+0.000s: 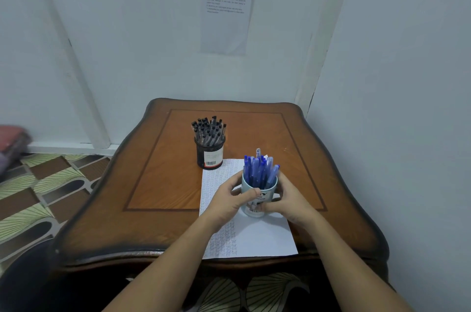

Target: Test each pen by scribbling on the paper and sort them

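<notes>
A wooden table stands in a corner between pale walls. A sheet of paper reaches from the table's near edge toward its middle, right of centre, with rows of faint scribbles down its left part. At the sheet's far left corner stands a black holder packed with black-capped pens. A pale cup full of blue pens is upright over the sheet. The left hand and right hand grip it from either side, fingers curled round its wall. A printed notice hangs on the far wall. The floor is patterned.
</notes>
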Demonstrator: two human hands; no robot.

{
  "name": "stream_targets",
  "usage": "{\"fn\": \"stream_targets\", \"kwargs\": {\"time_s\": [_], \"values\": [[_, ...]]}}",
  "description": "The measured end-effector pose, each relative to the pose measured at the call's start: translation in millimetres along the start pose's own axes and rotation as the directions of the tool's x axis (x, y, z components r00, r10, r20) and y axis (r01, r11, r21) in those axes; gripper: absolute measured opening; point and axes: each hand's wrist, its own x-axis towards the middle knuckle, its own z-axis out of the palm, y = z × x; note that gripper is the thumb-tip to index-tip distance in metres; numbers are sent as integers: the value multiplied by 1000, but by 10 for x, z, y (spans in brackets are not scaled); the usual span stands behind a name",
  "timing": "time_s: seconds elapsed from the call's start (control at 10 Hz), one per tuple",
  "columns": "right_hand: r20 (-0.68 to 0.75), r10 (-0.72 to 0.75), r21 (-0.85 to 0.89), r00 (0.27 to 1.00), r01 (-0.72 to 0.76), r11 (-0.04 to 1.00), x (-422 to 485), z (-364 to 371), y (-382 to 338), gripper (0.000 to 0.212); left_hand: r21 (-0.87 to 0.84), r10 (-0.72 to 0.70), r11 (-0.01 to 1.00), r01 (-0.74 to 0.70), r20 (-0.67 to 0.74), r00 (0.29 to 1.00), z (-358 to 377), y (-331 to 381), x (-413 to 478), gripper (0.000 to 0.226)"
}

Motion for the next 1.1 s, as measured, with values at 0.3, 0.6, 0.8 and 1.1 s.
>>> {"fn": "stream_targets", "kwargs": {"time_s": [0.3,0.6,0.8,1.1], "values": [[-140,4,-20,990,-7,1000,304,-51,125,85,291,-36,955,57,-77,996,-243,-113,169,55],[-287,-7,42,958,20,999,965,-142,173,84,802,5,595,49,-64,998,-478,-196,432,64],[-313,3,52,950,13,999,1243,-205,214,81,935,16,353,17,-24,1000,-510,-314,361,61],[-291,15,48,957,-1,999,1105,-198,280,80,923,61,384,8,-34,998,-443,-288,231,64]]}}
